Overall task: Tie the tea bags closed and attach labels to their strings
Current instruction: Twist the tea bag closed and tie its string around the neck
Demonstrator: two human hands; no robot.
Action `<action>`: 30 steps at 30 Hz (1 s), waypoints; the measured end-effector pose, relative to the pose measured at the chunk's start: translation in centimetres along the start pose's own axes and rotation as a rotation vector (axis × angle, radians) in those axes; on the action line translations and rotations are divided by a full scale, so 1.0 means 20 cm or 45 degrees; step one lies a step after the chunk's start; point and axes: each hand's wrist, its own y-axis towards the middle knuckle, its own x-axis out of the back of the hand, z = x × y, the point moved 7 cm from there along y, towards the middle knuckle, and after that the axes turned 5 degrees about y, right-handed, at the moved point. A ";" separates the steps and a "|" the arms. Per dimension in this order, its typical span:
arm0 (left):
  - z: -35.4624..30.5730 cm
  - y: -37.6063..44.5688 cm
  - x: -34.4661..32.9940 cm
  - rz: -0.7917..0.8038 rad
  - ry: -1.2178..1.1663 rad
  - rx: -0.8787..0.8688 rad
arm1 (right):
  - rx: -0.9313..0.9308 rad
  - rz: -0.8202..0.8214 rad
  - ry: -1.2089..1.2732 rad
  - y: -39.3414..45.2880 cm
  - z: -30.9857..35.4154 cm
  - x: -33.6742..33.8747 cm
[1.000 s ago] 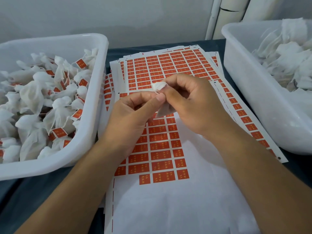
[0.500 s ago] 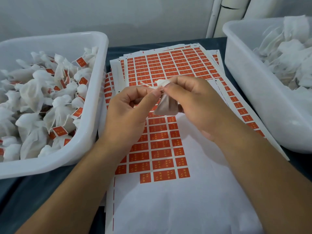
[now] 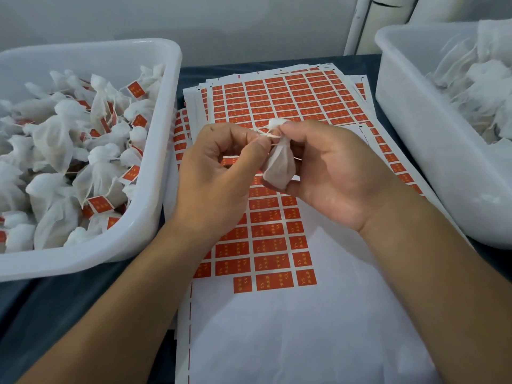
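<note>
A small white tea bag point(image 3: 279, 164) hangs upright between my hands above the label sheets. My right hand point(image 3: 332, 173) pinches its gathered neck and cradles its body with curled fingers. My left hand point(image 3: 219, 173) pinches the thin pale string point(image 3: 267, 135) at the neck, just left of the bag. The top sheet of red labels point(image 3: 266, 245) lies under both hands, its lower part stripped to bare white backing.
A white tub point(image 3: 155, 189) on the left holds several tied bags with red labels. Another white tub point(image 3: 415, 139) on the right holds several unlabelled white bags. More label sheets point(image 3: 291, 101) are stacked behind my hands on the dark table.
My hands have drawn slightly apart. The bag's body now hangs free and in view, and the string shows stretched between my left fingers and the neck.
</note>
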 end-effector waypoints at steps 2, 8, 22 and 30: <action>0.00 0.00 0.00 -0.010 0.004 -0.008 | -0.021 0.021 0.081 0.00 0.00 0.00; 0.01 -0.01 0.00 -0.079 0.070 -0.035 | -0.013 0.010 0.054 -0.01 -0.01 0.00; 0.02 -0.02 0.01 -0.111 0.195 0.022 | -0.017 -0.111 -0.226 0.01 -0.02 0.02; 0.05 -0.03 0.00 -0.061 -0.033 0.285 | 0.090 -0.180 -0.625 0.01 0.00 0.01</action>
